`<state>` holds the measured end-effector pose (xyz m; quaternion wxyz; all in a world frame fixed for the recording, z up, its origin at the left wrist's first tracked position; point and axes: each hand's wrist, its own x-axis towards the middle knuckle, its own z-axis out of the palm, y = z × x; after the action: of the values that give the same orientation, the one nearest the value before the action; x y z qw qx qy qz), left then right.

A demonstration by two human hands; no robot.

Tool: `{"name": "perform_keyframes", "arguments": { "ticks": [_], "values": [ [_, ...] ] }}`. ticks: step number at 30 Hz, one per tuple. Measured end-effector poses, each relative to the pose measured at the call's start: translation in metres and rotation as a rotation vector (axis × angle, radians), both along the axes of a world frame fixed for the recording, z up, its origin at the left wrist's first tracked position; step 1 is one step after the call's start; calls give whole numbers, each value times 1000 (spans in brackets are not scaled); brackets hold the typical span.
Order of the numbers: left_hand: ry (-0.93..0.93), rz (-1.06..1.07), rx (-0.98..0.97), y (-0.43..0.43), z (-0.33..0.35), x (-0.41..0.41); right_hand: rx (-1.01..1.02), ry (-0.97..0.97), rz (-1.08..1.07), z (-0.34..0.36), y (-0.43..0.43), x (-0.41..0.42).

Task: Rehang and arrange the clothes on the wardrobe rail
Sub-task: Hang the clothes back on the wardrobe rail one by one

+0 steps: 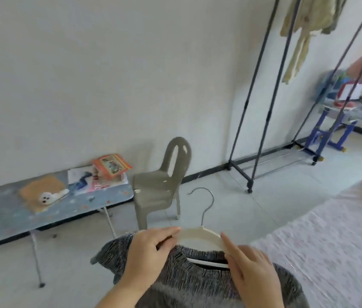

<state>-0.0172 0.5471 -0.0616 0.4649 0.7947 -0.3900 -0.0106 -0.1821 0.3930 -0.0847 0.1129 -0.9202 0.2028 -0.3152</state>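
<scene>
At 6 o'clock both hands held up a white hanger (200,234) with a grey sweater (197,285) on it; the left hand (151,250) gripped the hanger's left arm through the sweater's shoulder, fingers curved over the top; the right hand (253,271) was clamped on the right arm at the collar, its forefinger lying along the plastic. The metal hook (206,202) stood upright, opening toward 9 o'clock.

The rack (264,96) stood well apart at 1 o'clock, against the wall (109,63), its dark poles leaning in the wide lens; a pale green garment (306,27) hung from its top; bare floor lay between the hanger and the rack's foot. A grey plastic chair (160,185) stood just beyond the hook, toward 11 o'clock. At 9 o'clock a low folding table (9,223) ran along the wall, bearing books (111,166) and a small white toy (51,196). At 3 o'clock the edge of a bed (331,241) with a pink patterned cover lay close beside the right hand; folded clothes on it were cut off by the frame. Behind the rack, at 2 o'clock, a blue stand (322,134) held a blurred pile.
</scene>
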Motion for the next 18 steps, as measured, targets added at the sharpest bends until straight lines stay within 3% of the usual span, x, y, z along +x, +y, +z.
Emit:
{"name": "perform_keyframes", "arguments": {
  "ticks": [6, 13, 18],
  "values": [
    [-201, 374, -90, 154, 70, 30, -212, -146, 422, 80, 95, 108],
    [-364, 805, -94, 352, 101, 30, -188, -323, 891, 120, 274, 207],
    [-490, 1069, -49, 480, 109, 23, -167, -384, 1095, 138, 419, 248]
  ]
}}
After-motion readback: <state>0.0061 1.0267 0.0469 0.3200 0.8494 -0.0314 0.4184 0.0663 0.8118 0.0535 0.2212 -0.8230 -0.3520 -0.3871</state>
